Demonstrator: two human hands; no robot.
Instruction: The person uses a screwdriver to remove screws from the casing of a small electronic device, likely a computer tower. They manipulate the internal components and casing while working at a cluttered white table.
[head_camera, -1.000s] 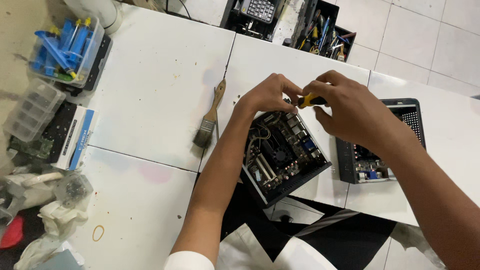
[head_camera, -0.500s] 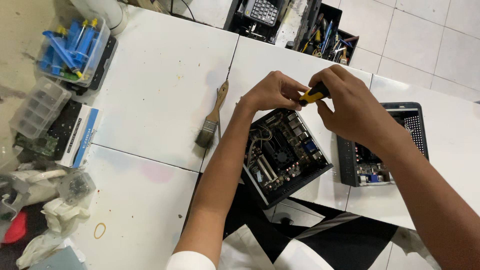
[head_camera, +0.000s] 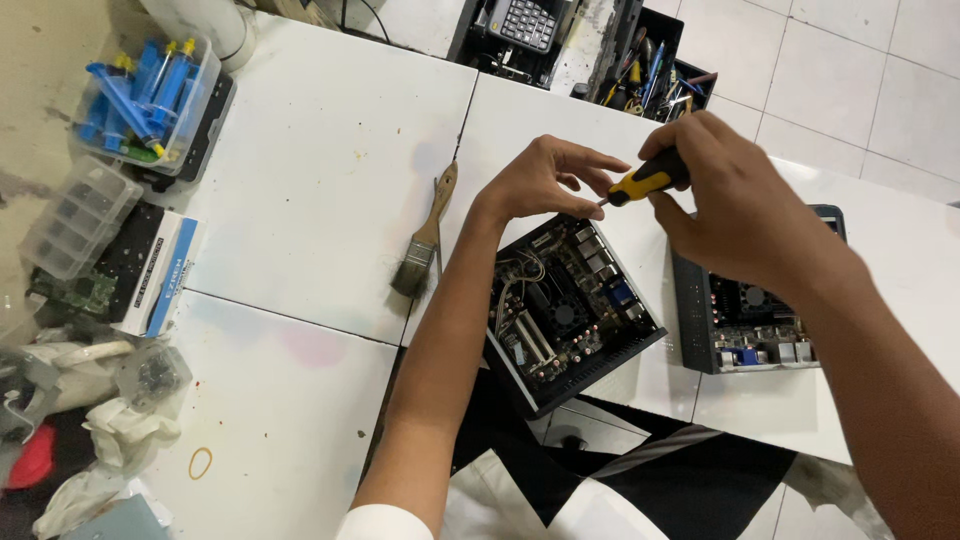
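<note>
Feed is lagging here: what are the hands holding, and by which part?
Right hand grips a screwdriver by its yellow-black handle; left hand fingertips touch its tip end.

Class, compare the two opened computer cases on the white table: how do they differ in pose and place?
The near case sits turned at an angle under the left hand; the far case lies squarer, partly hidden behind the right hand, which holds a yellow-handled screwdriver. Both are black, lidless, circuit boards showing.

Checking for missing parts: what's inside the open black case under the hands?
The open case holds a circuit board with a fan, slots and wires; its far edge is hidden by the left hand.
</note>
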